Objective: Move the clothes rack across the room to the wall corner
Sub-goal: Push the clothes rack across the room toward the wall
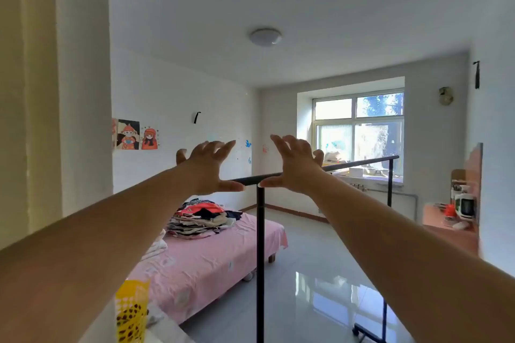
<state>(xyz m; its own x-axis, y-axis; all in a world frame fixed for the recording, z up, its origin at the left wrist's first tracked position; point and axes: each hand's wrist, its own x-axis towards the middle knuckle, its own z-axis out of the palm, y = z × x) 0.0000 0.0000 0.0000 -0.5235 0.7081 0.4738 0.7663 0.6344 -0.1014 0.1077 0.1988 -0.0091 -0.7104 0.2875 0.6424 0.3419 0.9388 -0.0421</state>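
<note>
My left hand (207,167) and right hand (295,167) hover spread wide, neither grip closed on the clothes rack (260,245) yet. It stands mid-floor beside the bed (211,262) at 9 o'clock, so I judge the whole move remains.

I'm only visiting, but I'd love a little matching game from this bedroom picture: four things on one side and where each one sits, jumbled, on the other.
Things:
1. clothes rack
2. pile of clothes
3. cartoon pictures
4. yellow basket

Places:
A. stuck on the left wall
B. bottom left corner of the view, nearest the camera
C. standing on the shiny floor between bed and window
D. heaped on the pink bed

Pairs: 1-C, 2-D, 3-A, 4-B
</note>
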